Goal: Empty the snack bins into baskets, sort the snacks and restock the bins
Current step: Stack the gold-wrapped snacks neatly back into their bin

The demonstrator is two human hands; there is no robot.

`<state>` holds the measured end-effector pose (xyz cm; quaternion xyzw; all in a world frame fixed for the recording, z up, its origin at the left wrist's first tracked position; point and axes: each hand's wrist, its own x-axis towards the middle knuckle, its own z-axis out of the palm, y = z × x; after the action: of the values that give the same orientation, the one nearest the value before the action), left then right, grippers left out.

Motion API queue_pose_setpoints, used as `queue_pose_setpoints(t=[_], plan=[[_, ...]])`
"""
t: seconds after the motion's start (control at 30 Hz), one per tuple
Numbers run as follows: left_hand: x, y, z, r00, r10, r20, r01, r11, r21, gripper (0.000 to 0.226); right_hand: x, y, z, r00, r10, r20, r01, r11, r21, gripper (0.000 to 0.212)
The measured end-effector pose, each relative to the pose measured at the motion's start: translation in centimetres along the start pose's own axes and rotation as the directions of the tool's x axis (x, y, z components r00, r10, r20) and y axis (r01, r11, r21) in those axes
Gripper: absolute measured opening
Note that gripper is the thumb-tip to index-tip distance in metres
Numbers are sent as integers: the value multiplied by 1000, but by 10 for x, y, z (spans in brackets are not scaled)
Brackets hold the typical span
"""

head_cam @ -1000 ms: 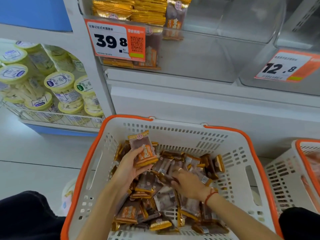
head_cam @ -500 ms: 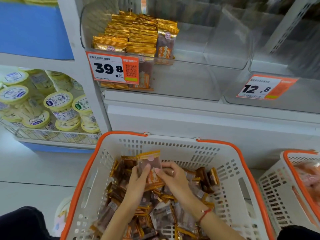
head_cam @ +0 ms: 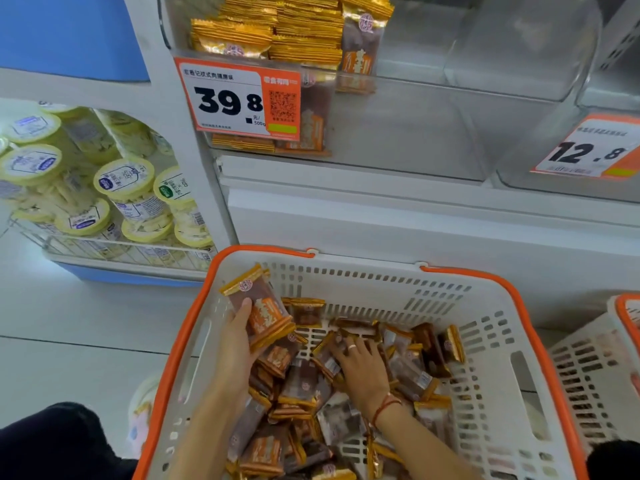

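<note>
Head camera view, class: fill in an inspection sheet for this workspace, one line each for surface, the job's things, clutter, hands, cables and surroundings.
Surface: pale tiled floor; the white basket with orange rim sits on it below the shelf.
Job's things: brown-and-gold snack packets lie loose in the basket; more stand stacked in the clear bin behind the 39.8 price tag.
Clutter: nothing seen.
Hands: left hand grips a small stack of packets above the pile; right hand, wearing a ring and a red wrist cord, reaches into the loose packets.
Cables: nothing seen.
Surroundings: a second basket at right; yellow-lidded tubs on the left shelf; a 12.8 price tag on the neighbouring bin.
</note>
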<state>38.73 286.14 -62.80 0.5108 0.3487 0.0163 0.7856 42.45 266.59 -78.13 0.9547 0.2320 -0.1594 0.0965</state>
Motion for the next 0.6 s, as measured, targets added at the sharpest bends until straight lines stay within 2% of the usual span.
queue_pose_setpoints(t=[0.1,0.13,0.17,0.2,0.27,0.37,0.43,0.5,0.57,0.6], plan=[[1,-1,3,999,-47,-14,47,997,53,32,1,1,-3,997,-75,-31,77,996,46,47],[3,-2,3,998,-61,-24,62,996,67,36,0,4,-10,996,-72,-56,80,986,148,41],[4,-3,3,997,-72,-34,75,994,83,39,-3,8,-16,997,-32,-66,52,941,333,36],[6,-5,2,996,-78,-37,81,992,97,40,-8,12,-27,999,25,-33,-2,829,559,34],[6,-8,4,996,-78,-32,81,988,130,41,-18,20,-53,992,78,100,-126,498,858,33],[1,-9,11,997,-72,-23,75,982,175,43,-37,33,-95,952,43,302,-304,69,950,26],[-3,-7,20,998,-67,1,66,976,208,41,-52,41,-119,932,-45,359,-361,-123,924,24],[-7,-6,28,997,-63,36,52,967,248,41,-65,46,-142,944,-109,312,-327,-178,928,26],[-16,-2,37,997,-33,66,14,962,274,40,-74,48,-164,956,-169,240,-271,-194,943,41],[-22,1,43,997,-21,80,-3,957,289,40,-77,48,-175,956,-197,218,-251,-165,954,46]])
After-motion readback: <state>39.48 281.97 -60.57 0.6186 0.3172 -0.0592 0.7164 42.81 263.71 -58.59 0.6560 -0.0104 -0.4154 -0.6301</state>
